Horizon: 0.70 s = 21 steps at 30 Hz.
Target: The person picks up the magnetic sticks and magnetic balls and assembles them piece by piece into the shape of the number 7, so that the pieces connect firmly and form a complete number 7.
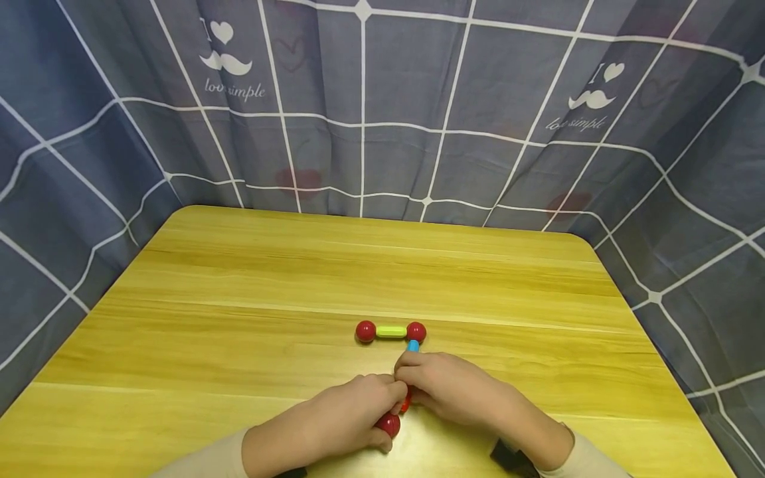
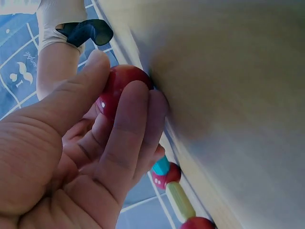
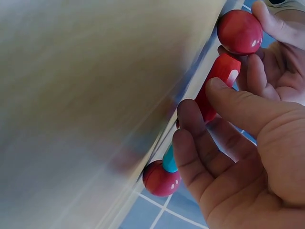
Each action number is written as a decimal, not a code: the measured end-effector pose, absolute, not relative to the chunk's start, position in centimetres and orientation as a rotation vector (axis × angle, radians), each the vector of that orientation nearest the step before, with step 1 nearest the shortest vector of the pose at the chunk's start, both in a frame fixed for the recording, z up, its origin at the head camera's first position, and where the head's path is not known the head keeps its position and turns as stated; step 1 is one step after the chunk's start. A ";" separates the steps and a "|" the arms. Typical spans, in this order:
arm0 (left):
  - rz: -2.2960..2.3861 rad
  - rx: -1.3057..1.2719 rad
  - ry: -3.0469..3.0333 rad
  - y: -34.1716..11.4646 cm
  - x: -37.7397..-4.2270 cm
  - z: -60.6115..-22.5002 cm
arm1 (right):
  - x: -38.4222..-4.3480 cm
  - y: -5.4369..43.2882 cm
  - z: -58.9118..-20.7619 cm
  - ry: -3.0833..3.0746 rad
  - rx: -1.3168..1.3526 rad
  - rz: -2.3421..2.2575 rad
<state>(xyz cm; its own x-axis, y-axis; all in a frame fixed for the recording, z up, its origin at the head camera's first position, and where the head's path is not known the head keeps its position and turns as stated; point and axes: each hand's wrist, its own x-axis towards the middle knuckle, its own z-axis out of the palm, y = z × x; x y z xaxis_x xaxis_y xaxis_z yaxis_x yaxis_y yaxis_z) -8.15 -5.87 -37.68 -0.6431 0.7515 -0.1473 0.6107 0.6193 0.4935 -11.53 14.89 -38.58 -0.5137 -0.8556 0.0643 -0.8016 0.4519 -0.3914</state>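
My left hand (image 1: 355, 408) holds a glossy red ball (image 1: 388, 425) between thumb and fingers, low over the table. My right hand (image 1: 445, 385) pinches a red rod (image 3: 221, 76), its thumb lying along the side. One end of that rod faces the held ball closely; I cannot tell whether they touch. Beyond the right fingers a blue rod (image 1: 412, 346) runs to a second red ball (image 1: 416, 332). From there a yellow-green rod (image 1: 391, 332) leads left to another red ball (image 1: 366, 331). The join between the red and blue rods is hidden by the fingers.
The pieces lie on a wood-grain table (image 1: 269, 279) with rounded far corners. A dark blue checked curtain (image 1: 394, 86) hangs around its far side and both flanks. A dark strap (image 1: 512, 458) shows beneath the right wrist.
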 end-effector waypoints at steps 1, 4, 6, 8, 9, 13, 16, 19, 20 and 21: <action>0.583 1.085 2.508 -5.8 -8.1 -37.7 | -11.5 14.9 -38.6 2.553 -1.467 -0.569; 0.589 1.054 2.519 -5.5 -8.0 -37.9 | -11.5 14.8 -38.6 2.561 -1.466 -0.550; 0.591 1.034 2.531 -5.4 -7.9 -37.9 | -11.5 14.8 -38.6 2.565 -1.459 -0.539; 0.591 1.027 2.542 -5.3 -7.8 -38.0 | -11.5 14.8 -38.7 2.568 -1.449 -0.535; 0.593 1.028 2.545 -5.3 -7.8 -38.0 | -11.5 14.8 -38.7 2.568 -1.442 -0.538; 0.592 1.063 2.548 -5.3 -7.6 -38.0 | -11.4 14.8 -38.8 2.562 -1.436 -0.552; 0.584 1.089 2.541 -5.3 -7.5 -38.0 | -11.3 14.9 -38.9 2.561 -1.452 -0.550; 0.575 1.093 2.532 -5.4 -7.4 -38.0 | -11.2 15.0 -39.1 2.563 -1.472 -0.545; 0.567 1.090 2.534 -5.4 -7.4 -38.0 | -11.1 15.0 -39.1 2.564 -1.475 -0.545; 0.561 1.087 2.534 -5.4 -7.4 -38.0 | -11.1 15.1 -39.2 2.563 -1.478 -0.547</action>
